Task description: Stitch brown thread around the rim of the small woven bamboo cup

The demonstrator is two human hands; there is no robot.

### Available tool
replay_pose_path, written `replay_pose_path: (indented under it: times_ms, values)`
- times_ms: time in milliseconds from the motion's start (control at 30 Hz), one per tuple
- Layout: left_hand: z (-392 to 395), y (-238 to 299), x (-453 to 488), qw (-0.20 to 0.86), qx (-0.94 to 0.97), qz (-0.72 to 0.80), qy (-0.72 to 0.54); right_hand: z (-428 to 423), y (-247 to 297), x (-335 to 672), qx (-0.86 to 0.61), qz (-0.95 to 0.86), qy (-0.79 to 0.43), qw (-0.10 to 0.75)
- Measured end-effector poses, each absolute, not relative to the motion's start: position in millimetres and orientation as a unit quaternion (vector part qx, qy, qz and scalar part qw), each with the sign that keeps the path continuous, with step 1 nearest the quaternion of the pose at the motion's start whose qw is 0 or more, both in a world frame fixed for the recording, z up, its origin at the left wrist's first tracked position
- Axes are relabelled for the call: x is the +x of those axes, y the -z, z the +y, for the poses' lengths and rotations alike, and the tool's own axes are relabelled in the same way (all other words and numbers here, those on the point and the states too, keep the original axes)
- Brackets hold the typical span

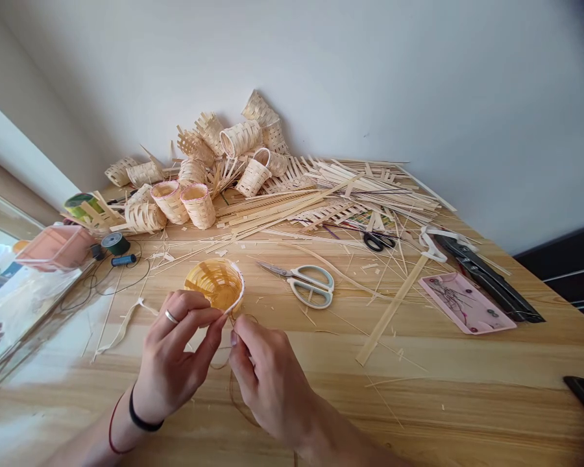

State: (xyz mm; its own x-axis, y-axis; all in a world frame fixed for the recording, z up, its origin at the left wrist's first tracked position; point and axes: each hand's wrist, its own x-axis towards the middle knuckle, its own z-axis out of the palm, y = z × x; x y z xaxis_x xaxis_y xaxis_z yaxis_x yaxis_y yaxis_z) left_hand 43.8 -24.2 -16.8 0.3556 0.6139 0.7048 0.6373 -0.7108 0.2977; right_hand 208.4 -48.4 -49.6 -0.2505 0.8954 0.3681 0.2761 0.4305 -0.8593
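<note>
**Small woven basket (215,285) held over a wooden table**

The table (418,402) stands against a white wall (321,71), strewn with bamboo strips (370,194) and unfinished baskets (224,162). The left hand's grip (172,350) curls around the basket; the right hand's grip (272,383) pinches dark cord (231,389) at its rim.

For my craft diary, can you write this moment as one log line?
left hand: holds basket | right hand: pinches thread | nearby: scissors
</note>
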Motion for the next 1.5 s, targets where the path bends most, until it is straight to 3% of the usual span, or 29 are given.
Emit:
replay_pose_path:
  times_ms: [300, 933, 1200, 1500]
  values:
    - [-30.3, 22.6, 49.5, 0.007, -0.829, -0.372, 0.418, -43.4, 35.3, 218.0, -0.395, -0.676, -0.44, 0.44]
    - [-21.1, 22.3, 41.2, 0.018, -0.818, -0.381, 0.43, -41.2, 42.8, 218.5, -0.41, -0.659, -0.419, 0.471]
    - [-3.5, 24.7, 20.2, 0.057, -0.776, -0.451, 0.438, -36.6, 37.7, 225.2, -0.42, -0.653, -0.406, 0.482]
    - [-3.0, 22.2, 19.3, 0.016, -0.816, -0.405, 0.412, -34.8, 39.0, 232.1, -0.37, -0.557, -0.579, 0.466]
